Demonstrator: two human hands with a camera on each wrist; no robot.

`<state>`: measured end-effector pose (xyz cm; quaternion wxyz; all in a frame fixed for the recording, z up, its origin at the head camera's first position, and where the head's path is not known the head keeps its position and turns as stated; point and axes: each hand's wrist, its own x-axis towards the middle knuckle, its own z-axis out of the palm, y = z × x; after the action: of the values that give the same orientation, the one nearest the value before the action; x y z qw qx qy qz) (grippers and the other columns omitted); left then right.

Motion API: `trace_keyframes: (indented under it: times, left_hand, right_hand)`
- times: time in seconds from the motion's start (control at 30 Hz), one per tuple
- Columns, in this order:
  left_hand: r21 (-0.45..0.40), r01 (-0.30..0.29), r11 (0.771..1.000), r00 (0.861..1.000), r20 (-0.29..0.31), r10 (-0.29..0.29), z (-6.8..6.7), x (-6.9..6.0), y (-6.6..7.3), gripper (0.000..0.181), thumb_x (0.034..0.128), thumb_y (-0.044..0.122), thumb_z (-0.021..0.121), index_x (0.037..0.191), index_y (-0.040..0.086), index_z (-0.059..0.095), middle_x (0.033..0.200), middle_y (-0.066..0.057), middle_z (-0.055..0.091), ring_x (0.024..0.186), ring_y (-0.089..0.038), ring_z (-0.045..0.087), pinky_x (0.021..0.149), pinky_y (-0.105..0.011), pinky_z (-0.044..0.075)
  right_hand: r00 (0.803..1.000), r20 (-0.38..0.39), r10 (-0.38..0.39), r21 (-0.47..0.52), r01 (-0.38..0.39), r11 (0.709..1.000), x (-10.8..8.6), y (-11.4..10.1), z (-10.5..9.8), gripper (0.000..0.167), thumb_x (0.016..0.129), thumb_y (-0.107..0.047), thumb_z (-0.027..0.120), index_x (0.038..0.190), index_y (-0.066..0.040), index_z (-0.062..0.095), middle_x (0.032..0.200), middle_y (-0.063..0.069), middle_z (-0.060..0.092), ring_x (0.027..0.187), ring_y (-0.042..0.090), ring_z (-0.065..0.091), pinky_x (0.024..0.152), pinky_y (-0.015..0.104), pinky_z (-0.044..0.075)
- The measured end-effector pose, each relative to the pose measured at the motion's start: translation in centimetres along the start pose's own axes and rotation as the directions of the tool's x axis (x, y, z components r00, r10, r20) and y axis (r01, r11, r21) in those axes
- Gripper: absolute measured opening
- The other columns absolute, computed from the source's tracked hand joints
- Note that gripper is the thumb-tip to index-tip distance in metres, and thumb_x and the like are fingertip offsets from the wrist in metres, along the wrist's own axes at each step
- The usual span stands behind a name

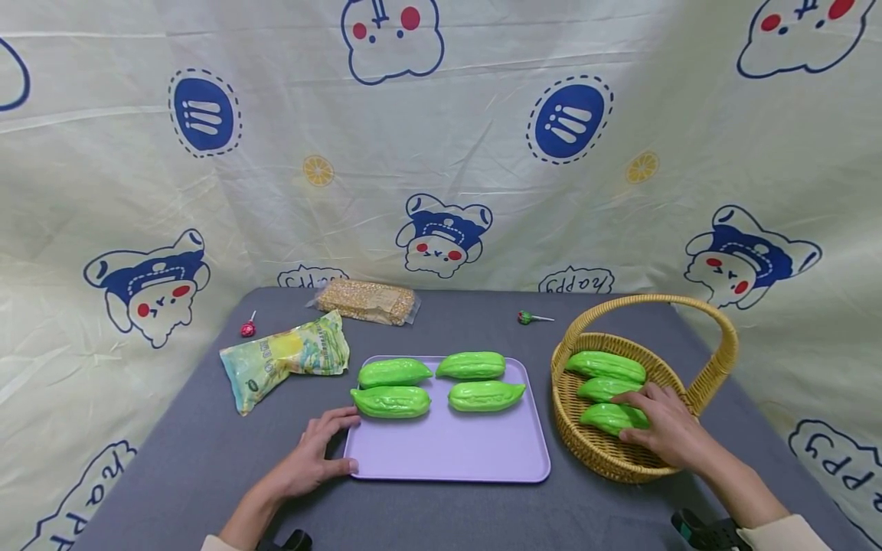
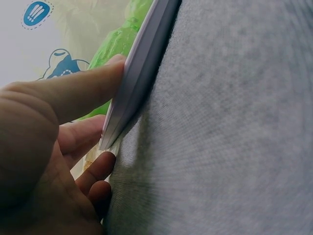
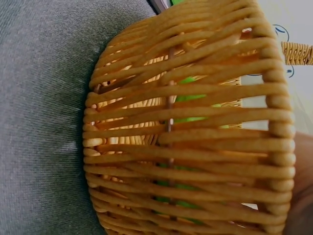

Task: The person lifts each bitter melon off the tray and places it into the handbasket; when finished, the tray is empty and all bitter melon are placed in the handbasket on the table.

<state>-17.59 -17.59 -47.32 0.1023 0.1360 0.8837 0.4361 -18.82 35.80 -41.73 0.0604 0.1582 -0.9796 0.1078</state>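
Observation:
Several green bitter melons (image 1: 391, 402) lie in two rows on the back half of a light purple tray (image 1: 448, 455). My left hand (image 1: 313, 451) touches the tray's left edge, its thumb near the front corner and its fingers extended farther back; the left wrist view shows the thumb (image 2: 83, 90) against the rim. On the right, my right hand (image 1: 664, 425) reaches into a wicker basket (image 1: 572, 428), thumb and fingers around the nearest bitter melon (image 1: 609, 418). Two more bitter melons (image 1: 606, 366) lie behind it. In the right wrist view, the basket's wall (image 3: 195, 132) hides most of that hand.
Left of the tray lies a green-yellow printed packet (image 1: 289, 356), with a clear bag of grains (image 1: 368, 301) behind. A red lollipop (image 1: 248, 328) and a green lollipop (image 1: 527, 317) lie farther back. The basket's tall handle (image 1: 723, 344) arches over it. A printed curtain hangs behind the grey table.

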Motion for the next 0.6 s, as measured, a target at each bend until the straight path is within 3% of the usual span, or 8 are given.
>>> trace_keyframes:
  times: [0.27, 0.6]
  left_hand:
    - [0.003, -0.015, 1.000, 1.000, 0.010, 0.015, 0.0, -0.1, 0.0, 0.061, 0.0790, 0.034, 0.073, 0.133, 0.017, 0.050, 0.148, -0.003, 0.035, 0.129, -0.029, 0.027, 0.104, -0.059, 0.019]
    - [-0.007, -0.005, 1.000, 1.000, 0.015, 0.005, 0.0, 0.0, 0.0, 0.062, 0.0791, 0.033, 0.073, 0.134, 0.016, 0.050, 0.149, -0.003, 0.034, 0.130, -0.029, 0.026, 0.105, -0.061, 0.018]
  right_hand:
    - [1.000, -0.012, 0.016, -0.015, -0.016, 1.000, -0.2, 0.0, -0.1, 0.049, 0.070, -0.028, 0.080, 0.114, -0.013, 0.064, 0.095, 0.004, 0.054, 0.085, 0.020, 0.044, 0.071, 0.034, 0.030]
    - [0.999, -0.037, 0.023, 0.058, -0.021, 0.998, -0.3, -1.0, -1.2, 0.055, 0.074, -0.034, 0.078, 0.121, -0.012, 0.060, 0.103, 0.010, 0.054, 0.090, 0.024, 0.044, 0.071, 0.035, 0.031]
